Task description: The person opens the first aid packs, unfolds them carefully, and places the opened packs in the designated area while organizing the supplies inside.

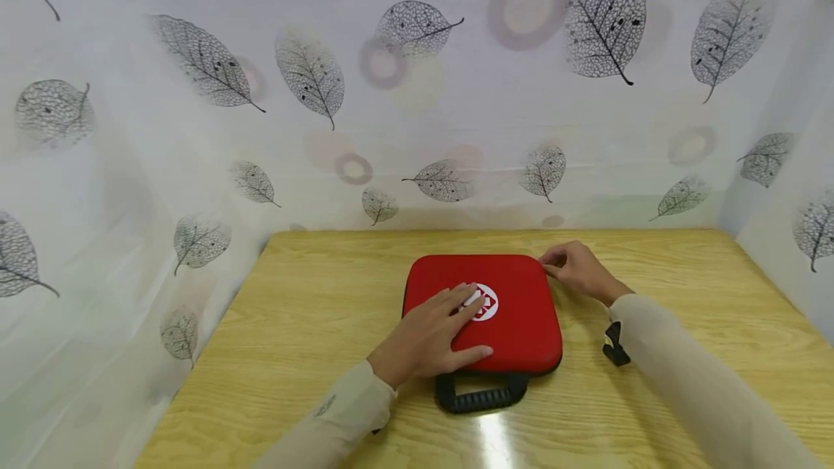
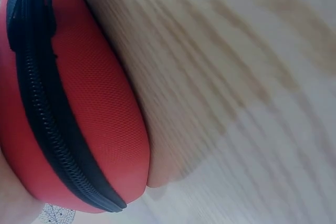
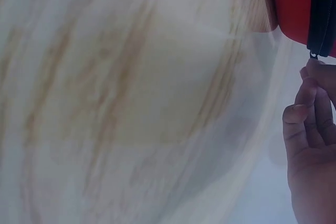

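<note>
— Pale leaf-printed sheeting [image 1: 417,114] is seen behind a wood-grained counter [image 1: 313,310]. How is the red, round-cornered fabric case [image 1: 521,339] placed in the head view?
— Under the left hand [image 1: 426,335], which is laid flat, fingers spread. Its longer side is apparently set left to right, its black ribbed handle [image 1: 482,400] turned toward the wearer. Its far right corner is reached by the right hand [image 1: 580,270].
— And from the left wrist?
— A curved side is shown, banded by a black toothed zip [image 2: 50,124].
— From the right?
— A small dark zip pull [image 3: 313,55] is pinched at that corner by the right hand, the nearer one.
</note>
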{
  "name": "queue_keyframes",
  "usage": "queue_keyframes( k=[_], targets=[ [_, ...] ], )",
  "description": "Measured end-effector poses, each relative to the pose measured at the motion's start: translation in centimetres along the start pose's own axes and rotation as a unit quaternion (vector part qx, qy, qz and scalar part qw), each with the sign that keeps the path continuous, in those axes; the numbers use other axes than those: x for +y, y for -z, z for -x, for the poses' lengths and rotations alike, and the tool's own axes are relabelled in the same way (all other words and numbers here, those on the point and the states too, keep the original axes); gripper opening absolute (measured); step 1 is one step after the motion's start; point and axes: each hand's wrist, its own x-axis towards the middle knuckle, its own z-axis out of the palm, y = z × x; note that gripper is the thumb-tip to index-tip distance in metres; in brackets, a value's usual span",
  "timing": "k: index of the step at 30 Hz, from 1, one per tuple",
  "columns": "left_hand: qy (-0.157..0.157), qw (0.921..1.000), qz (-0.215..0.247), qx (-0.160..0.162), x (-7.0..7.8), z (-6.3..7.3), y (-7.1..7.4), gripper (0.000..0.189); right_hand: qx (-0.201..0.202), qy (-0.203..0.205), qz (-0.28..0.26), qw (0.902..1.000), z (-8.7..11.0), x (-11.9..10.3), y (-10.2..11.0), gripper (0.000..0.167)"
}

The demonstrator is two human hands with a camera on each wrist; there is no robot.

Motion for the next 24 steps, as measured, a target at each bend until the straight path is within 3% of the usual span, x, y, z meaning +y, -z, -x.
queue_keyframes(
  k=[12, 24],
  targets=[
    [0.007, 0.9999, -0.014, 0.002, -0.3, -1.1, -0.4, 0.079, 0.009, -0.006, 0.001, 0.9999, 1.7, 0.4, 0.9, 0.01],
    [0.014, 0.9998, -0.01, -0.009, -0.2, -1.3, -0.4, 0.08, 0.006, -0.008, 0.006, 0.9999, 3.4, 0.1, 1.2, 0.008]
  ],
)
